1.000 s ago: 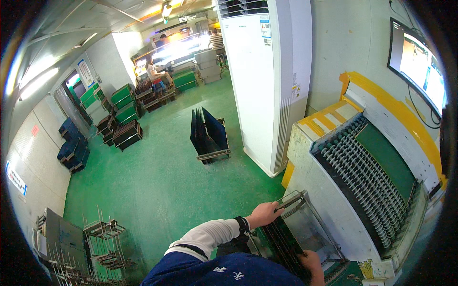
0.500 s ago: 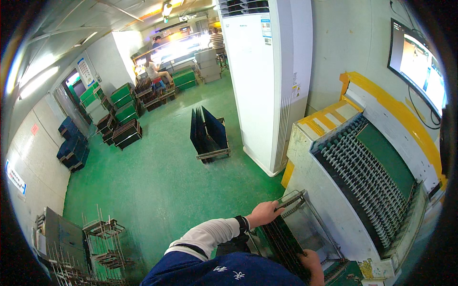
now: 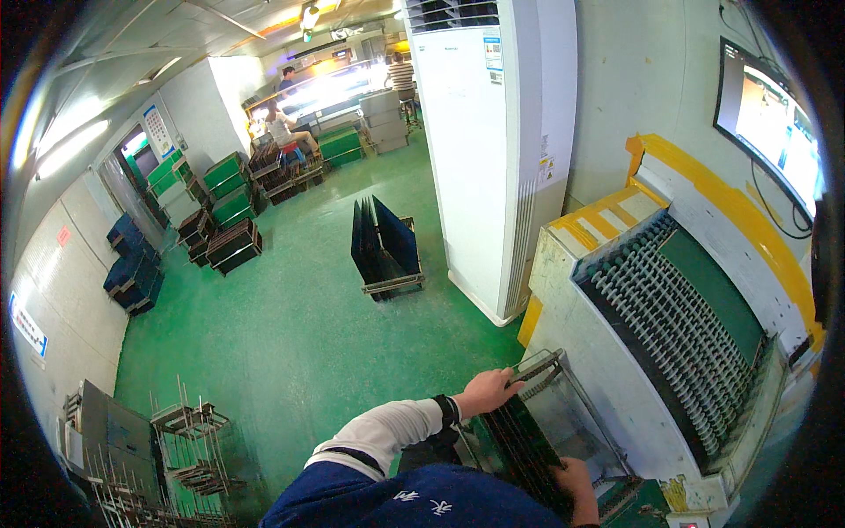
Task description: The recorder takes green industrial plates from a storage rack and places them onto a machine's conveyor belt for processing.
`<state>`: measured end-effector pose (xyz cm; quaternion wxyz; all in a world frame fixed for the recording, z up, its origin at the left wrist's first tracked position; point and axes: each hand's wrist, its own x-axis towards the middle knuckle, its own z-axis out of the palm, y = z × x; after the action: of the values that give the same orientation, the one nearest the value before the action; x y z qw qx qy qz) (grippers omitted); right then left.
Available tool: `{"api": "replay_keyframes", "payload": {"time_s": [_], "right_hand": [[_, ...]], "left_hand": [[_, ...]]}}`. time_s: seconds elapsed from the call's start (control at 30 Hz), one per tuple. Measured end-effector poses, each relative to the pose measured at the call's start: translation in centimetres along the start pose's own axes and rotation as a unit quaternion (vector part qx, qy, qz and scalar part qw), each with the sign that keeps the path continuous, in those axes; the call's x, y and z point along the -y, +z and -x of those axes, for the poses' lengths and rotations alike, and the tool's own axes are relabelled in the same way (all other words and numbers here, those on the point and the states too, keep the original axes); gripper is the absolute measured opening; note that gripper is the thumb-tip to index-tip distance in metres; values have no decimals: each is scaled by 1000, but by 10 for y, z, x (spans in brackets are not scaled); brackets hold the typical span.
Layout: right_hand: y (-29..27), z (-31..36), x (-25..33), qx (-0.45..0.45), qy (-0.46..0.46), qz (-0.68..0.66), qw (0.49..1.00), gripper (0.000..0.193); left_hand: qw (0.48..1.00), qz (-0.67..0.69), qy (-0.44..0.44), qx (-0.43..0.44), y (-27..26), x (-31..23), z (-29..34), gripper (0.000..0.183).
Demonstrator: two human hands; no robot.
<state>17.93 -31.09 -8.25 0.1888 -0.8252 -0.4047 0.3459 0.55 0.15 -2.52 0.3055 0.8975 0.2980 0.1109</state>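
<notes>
Several dark panels (image 3: 521,453) were in a rack (image 3: 543,375) at the frame's lower centre. The left hand (image 3: 485,394) grasped their upper end; the right hand (image 3: 577,486) grasped their lower end.

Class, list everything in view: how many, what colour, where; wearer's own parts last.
panels: several, dark green, lower centre
metal rack: one, grey, lower centre-right
roller machine: one, white with yellow tape, right
screen: one, black-framed, upper right
air conditioner: one, white, upper centre
floor rack: one, with blue panels, mid-floor
crate-like stacks: several, green, grey, blue, left and back
metal stands: several, grey-brown, lower left
co-workers: at least two, one pale-clothed, back
left hand: one, bare, panels' far end
right hand: one, bare, panels' near end
left sleeve: one, white, lower centre
top: one, navy, bottom edge
</notes>
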Motion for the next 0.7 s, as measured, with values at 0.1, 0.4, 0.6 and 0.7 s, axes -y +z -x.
{"api": "replay_keyframes", "payload": {"time_s": [0.1, 0.4, 0.6, 0.7], "right_hand": [[8, -5, -15, -8, 4, 30, 1000, 39], [-5, 10, 20, -32, 4, 17, 999, 40], [-4, 18, 28, -36, 28, 72, 996, 31], [-1, 19, 21, -73, -45, 107, 991, 28]], "left_hand": [[1000, 11, 13, 23, 2, 7, -1, 52], [996, -37, -60, 63, -6, 18, 21, 71], [993, -34, -61, 96, -22, 3, 26, 61], [993, -34, -55, 94, -22, 0, 25, 59]]}}
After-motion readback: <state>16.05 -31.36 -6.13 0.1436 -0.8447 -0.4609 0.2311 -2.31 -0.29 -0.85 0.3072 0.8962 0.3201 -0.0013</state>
